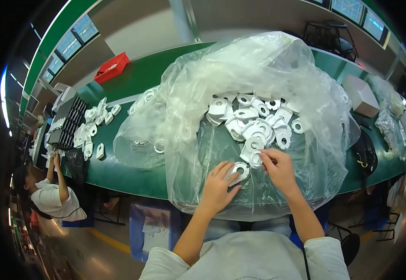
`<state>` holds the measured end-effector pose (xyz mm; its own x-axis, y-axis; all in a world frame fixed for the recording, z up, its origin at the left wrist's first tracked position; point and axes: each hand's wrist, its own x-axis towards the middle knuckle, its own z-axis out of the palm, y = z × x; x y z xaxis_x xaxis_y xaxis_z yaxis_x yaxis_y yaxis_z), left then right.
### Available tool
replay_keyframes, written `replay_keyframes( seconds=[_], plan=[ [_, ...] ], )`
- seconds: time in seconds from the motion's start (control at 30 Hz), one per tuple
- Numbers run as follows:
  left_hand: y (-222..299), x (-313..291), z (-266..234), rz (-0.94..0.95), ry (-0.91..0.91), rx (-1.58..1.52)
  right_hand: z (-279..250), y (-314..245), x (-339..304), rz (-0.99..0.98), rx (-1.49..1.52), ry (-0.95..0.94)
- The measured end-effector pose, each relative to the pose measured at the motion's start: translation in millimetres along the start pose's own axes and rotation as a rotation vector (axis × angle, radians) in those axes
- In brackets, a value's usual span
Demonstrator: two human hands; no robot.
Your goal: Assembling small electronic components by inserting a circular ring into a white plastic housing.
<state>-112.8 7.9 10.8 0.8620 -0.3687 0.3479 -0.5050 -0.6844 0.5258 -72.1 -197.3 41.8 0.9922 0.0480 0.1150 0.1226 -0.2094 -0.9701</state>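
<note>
A heap of white plastic parts (249, 122), each with a round hole and a tab, lies inside a large clear plastic bag (184, 154) spread open on the green table. My left hand (218, 187) grips the near edge of one white ring-shaped part (240, 171), fingers on its rim and thumb at its lower side. To the right, my right hand (280, 170) pinches another white ring-shaped part (256, 159) between thumb and fingers, at the heap's near end. That part touches or overlaps its neighbours; my fingers cover some of it.
At the left stand stacked dark trays (66, 123) beside loose white parts (91, 125). A red bin (112, 68) sits at the back left, a white box (360, 95) at the right. Below the table edge is a blue crate (140, 233). People work at both sides.
</note>
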Motion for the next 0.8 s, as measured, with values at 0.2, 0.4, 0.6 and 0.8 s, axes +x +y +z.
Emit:
replay_keyframes(
  seconds=[0.2,0.4,0.6,0.8],
  plan=[
    [5,3,-13,-0.176,-0.046,0.028,20,3,-6,-0.136,-0.233,-0.098],
    [8,-5,-8,-0.130,0.096,0.098,30,7,-6,-0.281,-0.419,-0.072],
    [19,-16,-4,-0.203,0.274,-0.110,37,1,-11,-0.298,-0.365,-0.063],
    [30,-13,-1,-0.270,0.360,-0.240,41,-1,-12,-0.116,-0.156,-0.074]
  ],
)
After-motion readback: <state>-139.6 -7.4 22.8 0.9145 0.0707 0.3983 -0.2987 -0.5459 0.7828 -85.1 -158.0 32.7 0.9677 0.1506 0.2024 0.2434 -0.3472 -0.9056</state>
